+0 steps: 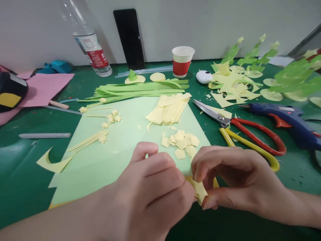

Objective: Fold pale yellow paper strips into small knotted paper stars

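Note:
Between my two hands, low in the head view, is a small pale-yellow folded paper star (200, 191). The fingertips of my right hand (232, 180) pinch it from the right. My left hand (160, 189) is curled closed with its knuckles toward the camera, and its fingertips meet the star's left side but are mostly hidden. Just beyond my hands, small folded paper pentagons (181, 144) lie on light green sheets (120, 150). Behind them is a stack of pale-yellow paper strips (168, 108). Thin paper stems with small folded tips (102, 139) lie at the left.
Red-and-yellow-handled scissors (258, 130) and a blue glue gun (276, 112) lie at the right. Green strips (135, 89), a paper cup (182, 63), a leaning phone (129, 40) and a bottle (94, 53) are at the back. A white pen (45, 135) rests left.

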The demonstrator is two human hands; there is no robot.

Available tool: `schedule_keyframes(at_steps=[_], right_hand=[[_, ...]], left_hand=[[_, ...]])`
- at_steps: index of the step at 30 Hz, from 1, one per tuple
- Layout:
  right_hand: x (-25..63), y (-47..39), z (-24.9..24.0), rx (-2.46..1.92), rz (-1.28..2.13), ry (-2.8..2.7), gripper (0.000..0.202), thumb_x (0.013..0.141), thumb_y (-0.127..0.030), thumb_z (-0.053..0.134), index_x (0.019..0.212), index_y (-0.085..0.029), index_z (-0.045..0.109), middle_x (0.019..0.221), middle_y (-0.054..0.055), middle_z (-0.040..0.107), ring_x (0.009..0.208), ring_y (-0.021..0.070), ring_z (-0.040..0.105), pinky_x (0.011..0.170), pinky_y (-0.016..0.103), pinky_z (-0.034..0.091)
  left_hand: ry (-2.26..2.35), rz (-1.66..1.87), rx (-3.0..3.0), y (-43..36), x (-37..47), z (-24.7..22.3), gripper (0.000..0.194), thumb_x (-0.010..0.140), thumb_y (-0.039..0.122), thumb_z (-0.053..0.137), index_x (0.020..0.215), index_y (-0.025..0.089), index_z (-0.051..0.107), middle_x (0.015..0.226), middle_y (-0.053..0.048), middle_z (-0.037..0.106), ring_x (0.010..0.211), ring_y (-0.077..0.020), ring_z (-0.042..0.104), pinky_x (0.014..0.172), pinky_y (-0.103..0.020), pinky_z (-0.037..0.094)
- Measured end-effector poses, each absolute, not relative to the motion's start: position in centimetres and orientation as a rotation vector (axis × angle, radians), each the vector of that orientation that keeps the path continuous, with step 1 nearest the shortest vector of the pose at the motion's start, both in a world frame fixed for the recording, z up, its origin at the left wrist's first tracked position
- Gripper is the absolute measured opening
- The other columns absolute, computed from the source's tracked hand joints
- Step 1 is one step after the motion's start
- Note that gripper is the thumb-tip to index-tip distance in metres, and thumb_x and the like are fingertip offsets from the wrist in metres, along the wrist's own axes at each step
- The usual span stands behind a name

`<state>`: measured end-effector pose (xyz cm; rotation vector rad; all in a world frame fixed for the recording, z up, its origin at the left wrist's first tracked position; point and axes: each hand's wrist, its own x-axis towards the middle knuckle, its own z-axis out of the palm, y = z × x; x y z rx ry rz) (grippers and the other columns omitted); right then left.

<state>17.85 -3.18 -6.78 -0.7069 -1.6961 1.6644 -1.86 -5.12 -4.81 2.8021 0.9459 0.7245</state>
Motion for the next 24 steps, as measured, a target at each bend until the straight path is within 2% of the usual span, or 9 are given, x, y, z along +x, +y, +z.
schedule_keyframes(at_steps=[2,5,7,10,14,19,24], right_hand=[[18.0,-3.0,-6.6,-0.649,1.623,-1.752,0.013,0.075,-0.015,0.068,0.083,-0.021,0.059,0.079,-0.001,0.057,0.060,0.0069,0.055,0.053,0.015,0.050],[18.1,-2.7,-6.2,-0.610,1.490,-1.849,0.012,0.083,-0.012,0.057,0.091,-0.022,0.059,0.082,0.000,0.059,0.062,0.0067,0.056,0.055,0.015,0.051],[18.1,-2.6,-6.0,-0.636,1.330,-1.909,0.016,0.083,-0.008,0.055,0.091,-0.022,0.059,0.080,0.000,0.061,0.065,0.0076,0.057,0.056,0.014,0.051],[17.9,-2.6,-6.0,-0.679,1.104,-1.964,0.016,0.081,-0.007,0.058,0.089,-0.021,0.060,0.076,0.001,0.064,0.067,0.0101,0.059,0.056,0.016,0.051],[17.9,-2.7,-6.0,-0.723,0.984,-1.961,0.013,0.078,-0.011,0.063,0.084,-0.023,0.063,0.071,0.001,0.066,0.064,0.0133,0.062,0.055,0.021,0.052],[17.9,-2.7,-5.8,-0.729,0.969,-1.932,0.013,0.078,-0.010,0.063,0.082,-0.023,0.063,0.070,0.000,0.067,0.063,0.0124,0.062,0.058,0.020,0.052],[17.8,-2.5,-5.9,-0.739,0.931,-1.950,0.014,0.078,-0.008,0.061,0.080,-0.022,0.061,0.067,0.000,0.065,0.061,0.0114,0.061,0.056,0.019,0.051]], left_hand=[[0.975,0.767,2.616,-5.0,-1.8,-4.7,0.016,0.088,0.013,0.045,0.074,0.020,0.048,0.063,0.004,0.055,0.057,-0.0121,0.046,0.063,-0.034,0.033],[0.926,0.930,2.268,-4.6,-1.5,-4.8,0.017,0.084,0.010,0.048,0.071,0.020,0.045,0.062,0.005,0.050,0.056,-0.0103,0.044,0.061,-0.029,0.035],[0.916,0.884,2.039,-4.3,-1.3,-4.9,0.017,0.085,0.012,0.047,0.070,0.020,0.046,0.062,0.005,0.049,0.058,-0.0099,0.044,0.060,-0.025,0.037],[0.963,0.686,1.619,-4.1,-1.2,-5.0,0.024,0.090,0.024,0.045,0.066,0.021,0.048,0.063,0.005,0.049,0.056,-0.0090,0.043,0.055,-0.020,0.038],[0.893,0.610,1.188,-4.1,-1.0,-5.2,0.027,0.090,0.031,0.045,0.065,0.021,0.051,0.061,0.005,0.046,0.053,-0.0077,0.039,0.051,-0.016,0.038],[0.815,0.645,1.201,-4.1,-0.8,-5.0,0.032,0.092,0.026,0.037,0.066,0.019,0.053,0.060,0.003,0.046,0.053,-0.0077,0.041,0.050,-0.016,0.041],[0.823,0.635,1.317,-4.2,-0.7,-5.1,0.037,0.093,0.023,0.028,0.062,0.019,0.048,0.058,0.002,0.044,0.052,-0.0087,0.041,0.049,-0.017,0.044]])
